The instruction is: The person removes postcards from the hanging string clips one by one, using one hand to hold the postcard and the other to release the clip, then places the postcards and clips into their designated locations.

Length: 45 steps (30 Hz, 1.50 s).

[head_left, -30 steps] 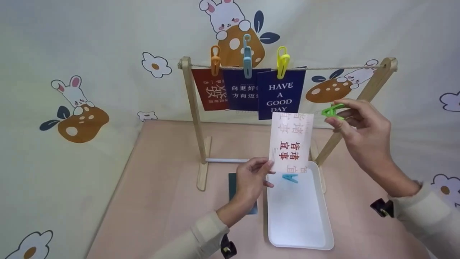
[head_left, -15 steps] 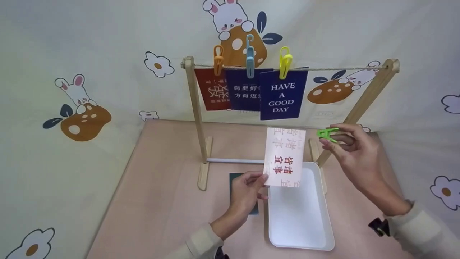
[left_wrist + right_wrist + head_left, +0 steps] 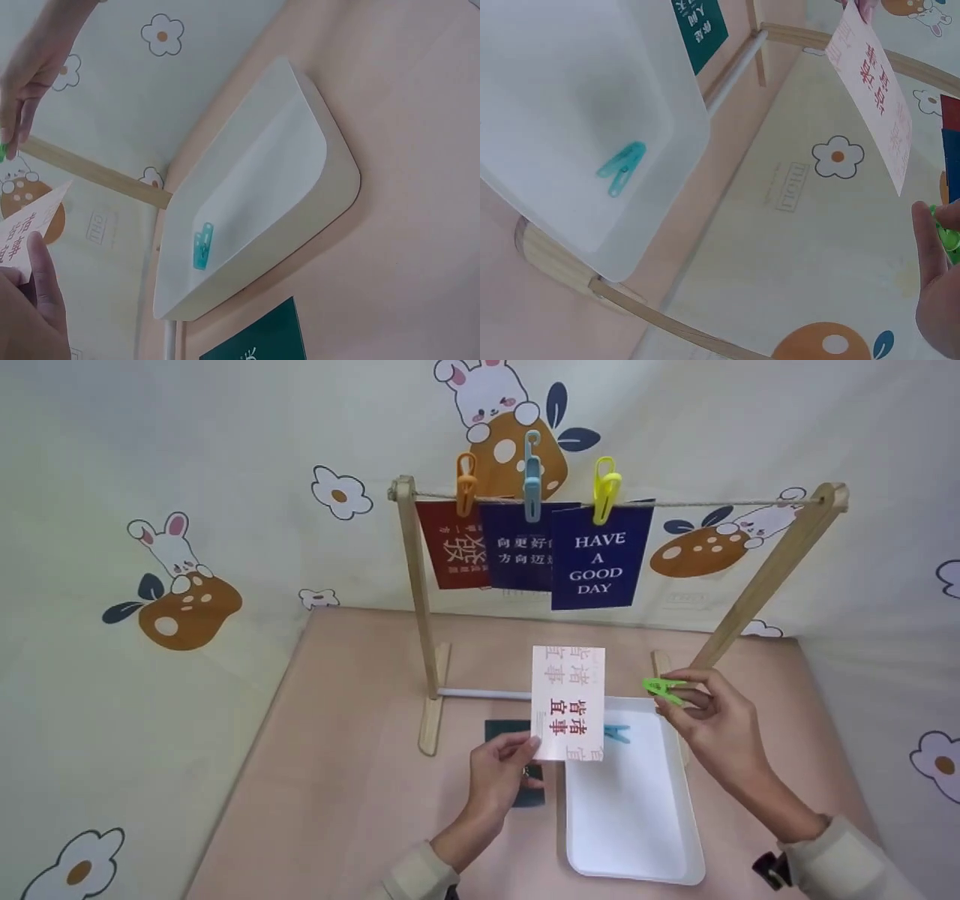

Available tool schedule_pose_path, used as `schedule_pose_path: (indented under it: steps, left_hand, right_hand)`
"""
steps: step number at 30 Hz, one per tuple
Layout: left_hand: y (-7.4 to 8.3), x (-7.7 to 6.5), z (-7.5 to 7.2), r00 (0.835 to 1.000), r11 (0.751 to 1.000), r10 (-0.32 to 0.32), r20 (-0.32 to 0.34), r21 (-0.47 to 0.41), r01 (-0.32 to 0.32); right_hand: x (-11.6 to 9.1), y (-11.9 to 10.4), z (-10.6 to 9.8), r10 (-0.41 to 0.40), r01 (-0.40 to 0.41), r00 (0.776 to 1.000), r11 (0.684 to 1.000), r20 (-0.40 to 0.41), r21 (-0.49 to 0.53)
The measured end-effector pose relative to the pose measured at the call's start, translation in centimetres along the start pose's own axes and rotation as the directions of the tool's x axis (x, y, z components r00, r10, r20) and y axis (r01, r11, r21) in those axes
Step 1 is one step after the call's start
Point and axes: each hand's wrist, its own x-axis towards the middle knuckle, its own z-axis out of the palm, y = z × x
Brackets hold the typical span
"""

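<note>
My left hand (image 3: pixel 496 776) pinches a pale pink card (image 3: pixel 568 679) with red characters by its lower left edge, holding it up in front of the white tray (image 3: pixel 637 840). To the right, my right hand (image 3: pixel 712 716) pinches a green clothespin (image 3: pixel 663 690) between thumb and fingers, a little apart from the card. In the right wrist view the green clothespin (image 3: pixel 948 238) shows partly at the edge. Inside the tray lies a blue clothespin (image 3: pixel 202 245). A dark green card (image 3: pixel 504 728) lies on the table, partly covered by my left hand.
Behind stands a wooden frame (image 3: pixel 424 607) with a string (image 3: pixel 720 502). From it hang a red card (image 3: pixel 454 547) and two navy cards (image 3: pixel 517 562), held by an orange clothespin (image 3: pixel 466 484), a light blue one and a yellow clothespin (image 3: pixel 606 491). A white rod (image 3: pixel 480 693) joins the frame's feet.
Both hands have come down and slightly left, carrying the pink card and green clothespin lower, away from the string. The view has shifted slightly. The hanging cards stay on the string.
</note>
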Motion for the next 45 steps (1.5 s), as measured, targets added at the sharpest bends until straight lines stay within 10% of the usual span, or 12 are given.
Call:
schedule_pose_path:
  steps: [11, 30, 37, 45]
  left_hand:
    - [-3.0, 0.1, -0.8, 1.000, 0.999, -0.021, -0.015, 0.041, 0.021]
    - [-9.5, 0.9, -4.3, 0.970, 0.974, -0.186, -0.157, 0.098, 0.202]
    - [-10.7, 0.9, -5.2, 0.972, 0.971, -0.158, -0.176, 0.151, 0.185]
    - [-11.5, 1.1, -5.3, 0.961, 0.891, -0.078, -0.265, 0.413, 0.186]
  right_hand:
    - [-2.3, 3.2, 2.5, 0.031, -0.027, 0.999, 0.962, 0.011, -0.273]
    - [-5.7, 9.3, 6.1, 0.190, -0.137, 0.972, 0.939, 0.141, -0.315]
    - [-6.3, 11.0, 7.1, 0.218, -0.144, 0.962, 0.915, 0.162, -0.376]
    - [-5.8, 12.2, 7.8, 0.260, -0.151, 0.950, 0.869, 0.174, -0.472]
